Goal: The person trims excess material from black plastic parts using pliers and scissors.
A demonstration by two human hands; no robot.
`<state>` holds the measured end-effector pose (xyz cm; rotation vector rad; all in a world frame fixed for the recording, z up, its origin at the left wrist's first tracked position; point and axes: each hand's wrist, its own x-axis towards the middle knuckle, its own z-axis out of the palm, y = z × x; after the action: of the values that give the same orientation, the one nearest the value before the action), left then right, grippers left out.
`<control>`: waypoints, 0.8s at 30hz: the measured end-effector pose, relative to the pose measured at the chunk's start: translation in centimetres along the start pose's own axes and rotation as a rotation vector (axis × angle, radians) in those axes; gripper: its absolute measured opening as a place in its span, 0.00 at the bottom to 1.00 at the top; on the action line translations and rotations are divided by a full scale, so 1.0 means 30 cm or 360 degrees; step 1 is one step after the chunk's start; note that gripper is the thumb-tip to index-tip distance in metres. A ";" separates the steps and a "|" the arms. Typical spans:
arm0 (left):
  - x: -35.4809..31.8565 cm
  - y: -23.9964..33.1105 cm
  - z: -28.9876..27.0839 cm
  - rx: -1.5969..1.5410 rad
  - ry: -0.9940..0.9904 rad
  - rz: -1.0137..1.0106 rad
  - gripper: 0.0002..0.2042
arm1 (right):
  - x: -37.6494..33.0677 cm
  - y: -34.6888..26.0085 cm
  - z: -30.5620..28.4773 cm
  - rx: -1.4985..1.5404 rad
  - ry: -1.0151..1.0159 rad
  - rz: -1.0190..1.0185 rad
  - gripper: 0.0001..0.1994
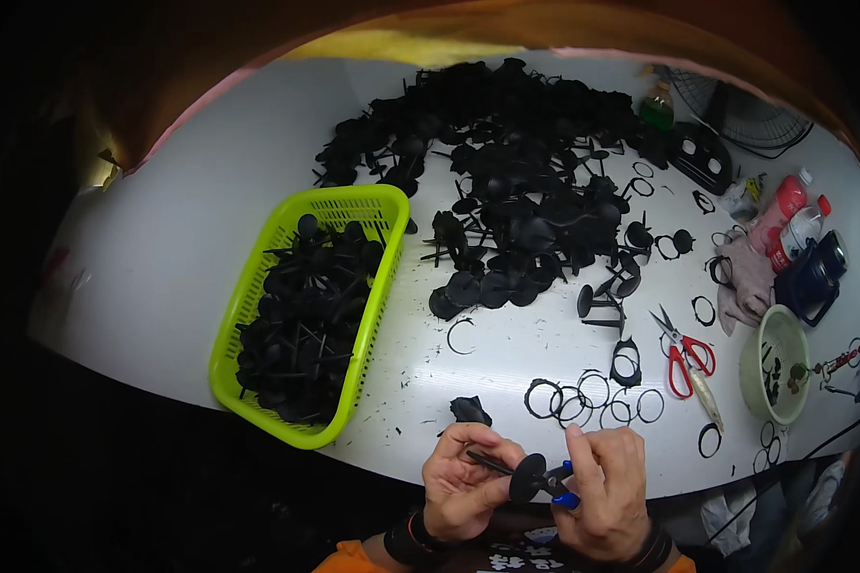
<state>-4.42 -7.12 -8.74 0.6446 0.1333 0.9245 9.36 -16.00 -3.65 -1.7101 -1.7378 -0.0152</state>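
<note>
At the near table edge, my left hand [461, 485] pinches a black mushroom-shaped part [527, 478] with a round disc and a thin stem. The stem points left between the fingers. My right hand [610, 489] is closed around small cutting pliers with blue handles [567, 499]. Their jaws meet the disc's right side, and the exact contact is hidden. Just beyond my left hand lies a crumpled black piece [470, 411]. Several thin black rings [594, 390] lie beyond my right hand.
A lime-green basket [222, 355] of similar black parts stands left. A large heap of them [530, 205] covers the far middle. At right are red-handled scissors [679, 365], a knife [705, 396], a pale bowl [766, 406], bottles [785, 212], a cloth [743, 277] and a fan [741, 115].
</note>
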 end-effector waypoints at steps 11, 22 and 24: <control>0.106 0.345 -0.054 0.1510 0.0748 0.1326 0.19 | -0.078 -0.033 0.033 0.0732 -0.0215 -0.0258 0.21; 0.110 0.155 -0.186 0.2799 -0.0602 0.0320 0.16 | -0.203 0.057 0.079 0.2409 -0.0156 0.0966 0.21; 0.082 0.122 -0.179 0.2449 -0.0515 0.0267 0.16 | -0.204 0.059 0.084 0.2242 -0.0121 0.1012 0.21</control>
<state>-7.49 -1.17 -10.59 2.2356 0.5200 0.7317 9.15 -19.97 -9.22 -1.0115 -0.6950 1.2363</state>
